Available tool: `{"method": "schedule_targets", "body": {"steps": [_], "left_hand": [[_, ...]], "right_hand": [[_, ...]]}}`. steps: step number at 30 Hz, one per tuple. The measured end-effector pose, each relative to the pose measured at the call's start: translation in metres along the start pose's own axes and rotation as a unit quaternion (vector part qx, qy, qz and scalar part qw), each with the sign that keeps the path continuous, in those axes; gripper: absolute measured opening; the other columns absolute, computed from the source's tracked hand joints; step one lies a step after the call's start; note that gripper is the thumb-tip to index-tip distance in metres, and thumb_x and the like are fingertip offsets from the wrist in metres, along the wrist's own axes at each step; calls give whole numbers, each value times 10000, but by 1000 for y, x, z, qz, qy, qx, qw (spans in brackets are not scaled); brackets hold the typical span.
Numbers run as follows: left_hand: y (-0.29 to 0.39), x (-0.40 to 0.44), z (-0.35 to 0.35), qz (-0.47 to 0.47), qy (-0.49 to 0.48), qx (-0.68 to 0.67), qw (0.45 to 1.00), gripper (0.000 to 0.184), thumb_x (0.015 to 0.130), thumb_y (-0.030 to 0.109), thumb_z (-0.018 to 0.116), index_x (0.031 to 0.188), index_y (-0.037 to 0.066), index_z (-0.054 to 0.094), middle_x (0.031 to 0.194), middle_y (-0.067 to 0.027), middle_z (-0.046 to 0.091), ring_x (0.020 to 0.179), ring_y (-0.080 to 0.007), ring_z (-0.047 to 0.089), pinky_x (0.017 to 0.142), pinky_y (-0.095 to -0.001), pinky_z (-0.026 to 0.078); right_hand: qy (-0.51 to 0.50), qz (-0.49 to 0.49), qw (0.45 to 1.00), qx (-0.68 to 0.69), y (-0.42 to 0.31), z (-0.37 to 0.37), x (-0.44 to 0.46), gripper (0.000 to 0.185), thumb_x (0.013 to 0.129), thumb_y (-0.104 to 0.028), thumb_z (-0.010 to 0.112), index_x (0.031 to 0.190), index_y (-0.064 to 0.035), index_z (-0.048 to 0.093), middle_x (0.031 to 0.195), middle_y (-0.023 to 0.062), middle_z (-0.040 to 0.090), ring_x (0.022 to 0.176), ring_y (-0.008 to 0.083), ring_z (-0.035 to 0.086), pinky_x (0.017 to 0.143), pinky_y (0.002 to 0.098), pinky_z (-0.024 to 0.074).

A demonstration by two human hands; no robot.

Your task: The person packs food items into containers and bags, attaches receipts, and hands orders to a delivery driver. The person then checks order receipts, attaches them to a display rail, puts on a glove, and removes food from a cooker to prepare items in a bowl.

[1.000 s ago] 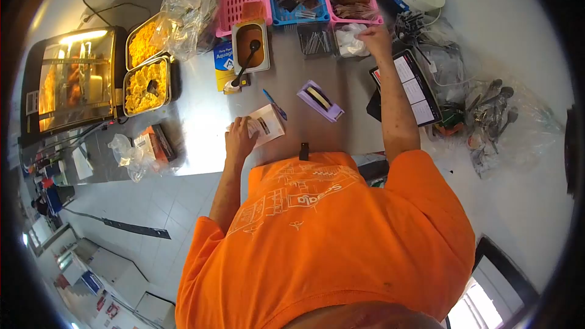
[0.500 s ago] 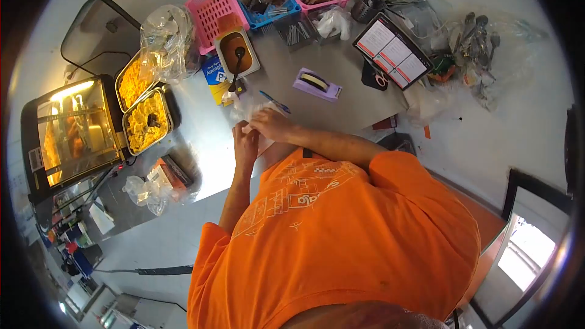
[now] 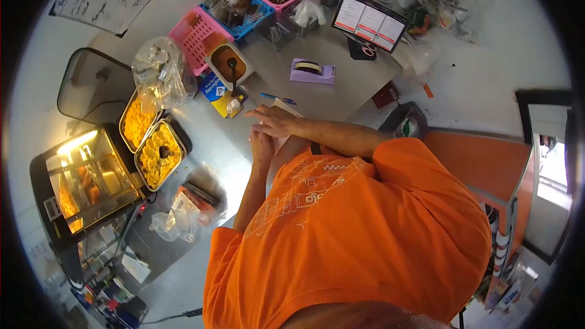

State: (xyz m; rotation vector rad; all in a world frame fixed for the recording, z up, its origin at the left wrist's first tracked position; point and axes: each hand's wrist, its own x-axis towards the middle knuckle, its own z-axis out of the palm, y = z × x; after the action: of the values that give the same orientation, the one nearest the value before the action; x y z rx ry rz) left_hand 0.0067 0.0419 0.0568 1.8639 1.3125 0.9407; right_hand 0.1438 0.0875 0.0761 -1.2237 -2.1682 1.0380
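Note:
My right hand (image 3: 275, 123) lies across the fingertips of my left hand, at the near side of the metal counter; its fingers are stretched out and apart. My left hand (image 3: 262, 147) points forward beneath it, with its fingertips covered, so its grip does not show. Beyond both hands is a white sheet of paper (image 3: 287, 107), partly covered by them, and a blue pen (image 3: 277, 98). A small whitish plastic bundle (image 3: 233, 106) sits to the left, by a blue and yellow box (image 3: 214, 92).
A metal pan of brown sauce (image 3: 223, 61) with a black ladle (image 3: 233, 72) stands beyond the box. Farther right are a purple tape dispenser (image 3: 312, 73) and a tablet (image 3: 370, 21). Two trays of yellow food (image 3: 159, 173) stand left, near a lit display warmer (image 3: 91, 180).
The thin plastic that was at my fingers has left them, and a small whitish bundle now shows by the box. My right fingers have spread out. The whole view has shifted.

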Motion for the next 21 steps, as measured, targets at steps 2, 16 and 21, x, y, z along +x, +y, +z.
{"method": "schedule_targets", "body": {"steps": [2,16,21], "left_hand": [[-1,-3,1,56,27,74,995,168,933,49,504,1042,-32,604,1015,-267,628,895,-379,634,681,-437,509],[-35,11,-20,-92,-86,52,991,669,794,187,805,1335,59,433,1158,-196,620,983,-325,651,832,-404,533],[-12,-38,16,-333,76,-17,940,830,798,284,818,1415,10,334,1218,-232,530,1104,-338,552,875,-421,499]], "right_hand": [[-23,44,998,42,3,-2,3,507,975,-491,475,1352,-153,461,1236,175,524,1070,360,589,945,432,442],[630,267,714,-151,155,-212,-183,175,899,-179,584,986,-46,656,1012,154,650,964,346,601,853,427,460],[597,456,647,-129,303,-297,-298,242,886,-146,565,1084,-44,661,1077,173,660,1043,353,615,938,415,461]]}}
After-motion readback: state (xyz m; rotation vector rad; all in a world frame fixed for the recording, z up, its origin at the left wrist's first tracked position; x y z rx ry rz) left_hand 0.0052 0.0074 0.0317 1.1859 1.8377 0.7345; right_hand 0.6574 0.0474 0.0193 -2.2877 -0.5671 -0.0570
